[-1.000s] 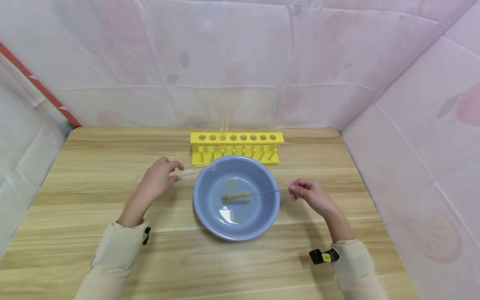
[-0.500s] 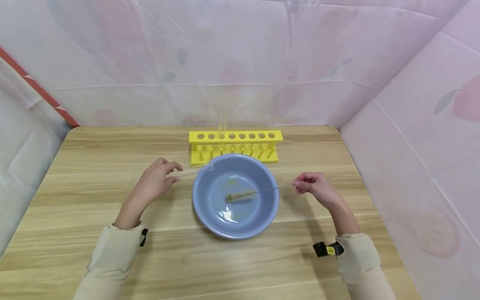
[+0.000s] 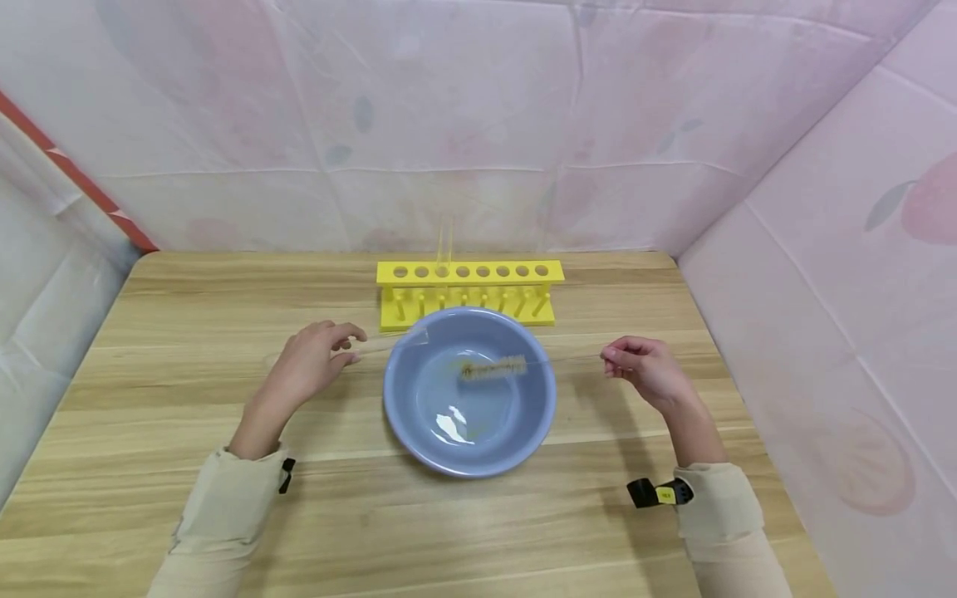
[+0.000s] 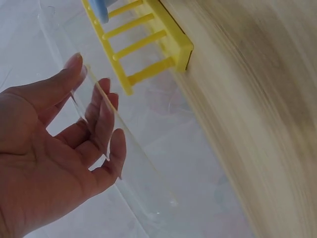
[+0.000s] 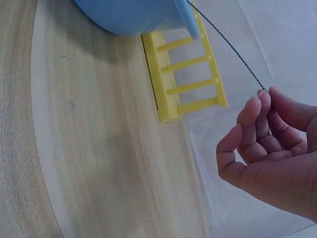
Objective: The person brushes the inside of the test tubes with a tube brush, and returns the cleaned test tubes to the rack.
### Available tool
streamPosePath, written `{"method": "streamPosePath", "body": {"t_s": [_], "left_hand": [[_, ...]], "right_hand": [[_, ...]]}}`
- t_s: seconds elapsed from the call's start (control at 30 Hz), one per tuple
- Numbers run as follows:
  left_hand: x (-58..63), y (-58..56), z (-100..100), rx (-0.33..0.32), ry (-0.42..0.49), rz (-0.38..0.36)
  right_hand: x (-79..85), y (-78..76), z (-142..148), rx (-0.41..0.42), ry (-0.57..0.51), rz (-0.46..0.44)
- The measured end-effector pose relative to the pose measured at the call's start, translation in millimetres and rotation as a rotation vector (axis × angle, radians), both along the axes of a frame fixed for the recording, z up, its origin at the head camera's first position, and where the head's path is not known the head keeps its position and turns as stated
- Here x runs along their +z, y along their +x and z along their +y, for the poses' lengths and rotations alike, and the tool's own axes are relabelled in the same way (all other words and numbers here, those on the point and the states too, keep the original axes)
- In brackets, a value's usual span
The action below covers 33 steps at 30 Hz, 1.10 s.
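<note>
Left of a blue basin [image 3: 396, 423], my left hand [image 3: 310, 361] holds a clear glass test tube [image 4: 141, 183] between thumb and fingers. The tube lies nearly level, its mouth end over the basin's left rim. To the basin's right, my right hand [image 3: 649, 370] pinches the end of the twisted wire handle [image 5: 225, 39] of a test tube brush [image 3: 493, 368]. The bristle head hangs over the inside of the basin, apart from the tube's mouth. Shallow liquid with yellowish patches seems to lie in the basin.
Behind the basin stands a yellow test tube rack [image 3: 471, 272] with a row of holes and pegs. Another clear test tube [image 3: 445, 241] stands upright in it. The wooden table [image 3: 463, 540] meets curtained walls at the back and right.
My right hand has moved right and slightly away from me, drawing the brush head up and right within the basin. My left hand and its tube have barely moved.
</note>
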State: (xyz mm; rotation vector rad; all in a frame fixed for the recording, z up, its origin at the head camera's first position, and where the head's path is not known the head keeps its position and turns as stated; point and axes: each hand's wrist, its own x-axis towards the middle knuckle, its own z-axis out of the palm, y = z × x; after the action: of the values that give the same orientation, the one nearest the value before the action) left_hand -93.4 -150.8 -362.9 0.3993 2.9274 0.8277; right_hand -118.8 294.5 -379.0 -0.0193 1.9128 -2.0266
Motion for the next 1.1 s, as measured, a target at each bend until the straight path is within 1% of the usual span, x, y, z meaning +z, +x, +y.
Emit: {"method": "streamPosePath", "body": {"t_s": [0.17,0.33,0.47,0.67,0.93,1.1], "left_hand": [[-2.6,-0.7,0,0.010,0.014,0.006],[-4.9,-1.6,-1,0.017,0.036,-0.025],[-7.6,-2.0,-1,0.017,0.020,-0.049],[-11.1,-1.9,2,0.018,-0.003,-0.028],[-9.9,-2.2,11,0.029,0.002,-0.009],[-8.5,-4.4,18,0.040,0.012,-0.019]], "right_hand": [[-1.4,-1.1,3,-0.020,-0.084,-0.002],[-1.8,-0.4,4,-0.032,-0.140,-0.014],[-1.3,0.1,3,-0.050,-0.181,-0.032],[0.0,-0.7,1,-0.084,-0.257,-0.078],[2.2,-3.7,-5,-0.095,-0.287,-0.101],[3.5,-4.5,-10,-0.104,-0.296,-0.105]]}}
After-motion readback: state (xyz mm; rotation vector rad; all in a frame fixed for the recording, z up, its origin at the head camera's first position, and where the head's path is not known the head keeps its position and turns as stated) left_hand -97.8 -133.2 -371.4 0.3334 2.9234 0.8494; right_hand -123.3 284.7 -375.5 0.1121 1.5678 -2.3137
